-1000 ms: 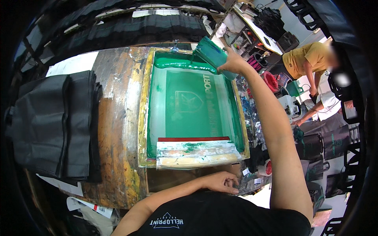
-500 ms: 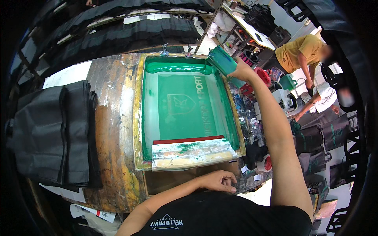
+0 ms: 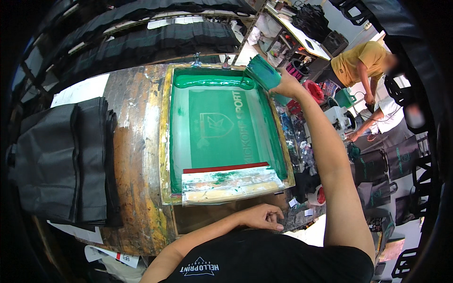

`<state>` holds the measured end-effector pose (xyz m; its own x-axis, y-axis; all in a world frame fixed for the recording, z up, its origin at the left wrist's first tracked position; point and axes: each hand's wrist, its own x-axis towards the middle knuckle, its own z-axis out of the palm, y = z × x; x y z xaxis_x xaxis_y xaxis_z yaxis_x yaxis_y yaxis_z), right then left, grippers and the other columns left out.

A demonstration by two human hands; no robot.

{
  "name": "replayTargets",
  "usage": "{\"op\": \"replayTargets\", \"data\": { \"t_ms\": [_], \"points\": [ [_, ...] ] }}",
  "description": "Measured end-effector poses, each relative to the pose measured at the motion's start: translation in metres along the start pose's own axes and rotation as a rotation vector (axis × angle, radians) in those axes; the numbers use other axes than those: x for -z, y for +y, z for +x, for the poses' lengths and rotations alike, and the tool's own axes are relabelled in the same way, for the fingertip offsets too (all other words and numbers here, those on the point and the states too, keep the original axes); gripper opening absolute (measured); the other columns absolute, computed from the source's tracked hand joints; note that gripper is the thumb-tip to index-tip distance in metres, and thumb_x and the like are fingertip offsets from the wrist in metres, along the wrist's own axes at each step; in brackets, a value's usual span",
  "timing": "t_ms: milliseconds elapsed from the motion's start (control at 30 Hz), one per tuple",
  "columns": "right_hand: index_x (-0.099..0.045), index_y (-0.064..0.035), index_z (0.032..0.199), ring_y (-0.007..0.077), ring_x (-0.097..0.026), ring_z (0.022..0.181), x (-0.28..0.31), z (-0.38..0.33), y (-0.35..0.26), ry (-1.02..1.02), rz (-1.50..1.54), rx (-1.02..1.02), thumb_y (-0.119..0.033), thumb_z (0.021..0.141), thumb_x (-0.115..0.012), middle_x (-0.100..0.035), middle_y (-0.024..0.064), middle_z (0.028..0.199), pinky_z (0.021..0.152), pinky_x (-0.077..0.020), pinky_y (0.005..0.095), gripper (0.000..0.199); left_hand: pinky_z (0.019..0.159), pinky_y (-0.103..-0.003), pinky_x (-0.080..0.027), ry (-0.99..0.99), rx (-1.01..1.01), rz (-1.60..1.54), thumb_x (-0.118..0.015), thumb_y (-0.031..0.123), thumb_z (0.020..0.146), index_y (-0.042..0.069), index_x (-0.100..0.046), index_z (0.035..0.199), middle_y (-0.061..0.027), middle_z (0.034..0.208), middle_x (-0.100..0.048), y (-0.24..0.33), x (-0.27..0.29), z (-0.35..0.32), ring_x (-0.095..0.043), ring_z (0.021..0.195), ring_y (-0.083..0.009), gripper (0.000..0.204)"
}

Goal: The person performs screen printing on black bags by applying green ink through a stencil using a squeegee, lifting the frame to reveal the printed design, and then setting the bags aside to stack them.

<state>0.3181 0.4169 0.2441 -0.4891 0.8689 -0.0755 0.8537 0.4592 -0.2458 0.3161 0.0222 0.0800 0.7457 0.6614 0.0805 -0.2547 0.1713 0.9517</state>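
Paint-stained wooden bench [image 3: 137, 141] held a green-inked screen frame [image 3: 165, 141]. Right hand [image 3: 286, 85] gripped a green ink tub [image 3: 262, 71] tilted over the far right corner; left hand [image 3: 262, 217] rested loosely curled, empty, near the squeegee [image 3: 231, 181]. Overtilting risked ink flooding past the frame.

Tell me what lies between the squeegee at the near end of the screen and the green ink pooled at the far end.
In the head view, only green mesh with a pale shield-and-lettering stencil lies between the squeegee and the green ink.
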Motion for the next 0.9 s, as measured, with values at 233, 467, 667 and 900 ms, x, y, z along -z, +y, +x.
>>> {"op": "replayTargets", "data": {
  "t_ms": [233,467,667,900],
  "points": [
    [-0.035,0.0089,0.153,0.0428,-0.059,0.132,-0.012,0.008,-0.041,-0.008,0.002,0.119,-0.037,0.06,-0.096,-0.059,0.0329,0.142,0.112,-0.0484,0.0434,0.121,0.077,-0.029,-0.053,0.023,-0.004,0.017,-0.081,0.039,0.095,-0.002,-0.065,0.128,-0.0061,0.092,-0.074,0.002,0.0,0.0,-0.067,0.084,-0.0112,0.055],
    [-0.036,0.0032,0.156,0.0431,-0.062,0.127,-0.03,0.019,-0.088,-0.031,-0.019,0.139,-0.034,0.059,-0.095,-0.061,0.0323,0.139,0.11,-0.0494,0.0428,0.119,0.076,-0.03,-0.053,0.023,-0.019,0.04,-0.081,0.041,0.094,-0.002,-0.065,0.127,-0.0059,0.091,-0.074,0.002,0.001,-0.001,-0.067,0.083,-0.0119,0.056],
    [-0.035,0.0054,0.154,0.043,-0.065,0.124,-0.032,0.014,-0.138,-0.115,0.014,0.175,-0.034,0.06,-0.095,-0.065,0.0315,0.133,0.107,-0.0525,0.0443,0.118,0.075,-0.031,-0.054,0.034,-0.022,0.045,-0.081,0.043,0.093,-0.002,-0.066,0.126,-0.0072,0.091,-0.075,0.003,0.002,-0.001,-0.068,0.083,-0.0134,0.057],
    [-0.034,0.0031,0.156,0.0426,-0.066,0.122,-0.05,0.021,-0.173,-0.085,0.037,0.236,-0.031,0.06,-0.095,-0.066,0.0314,0.132,0.105,-0.054,0.0441,0.119,0.075,-0.03,-0.054,0.028,-0.017,0.04,-0.082,0.042,0.093,-0.001,-0.065,0.127,-0.0076,0.092,-0.075,0.005,0.002,-0.001,-0.068,0.083,-0.0133,0.057]
  ]
}}
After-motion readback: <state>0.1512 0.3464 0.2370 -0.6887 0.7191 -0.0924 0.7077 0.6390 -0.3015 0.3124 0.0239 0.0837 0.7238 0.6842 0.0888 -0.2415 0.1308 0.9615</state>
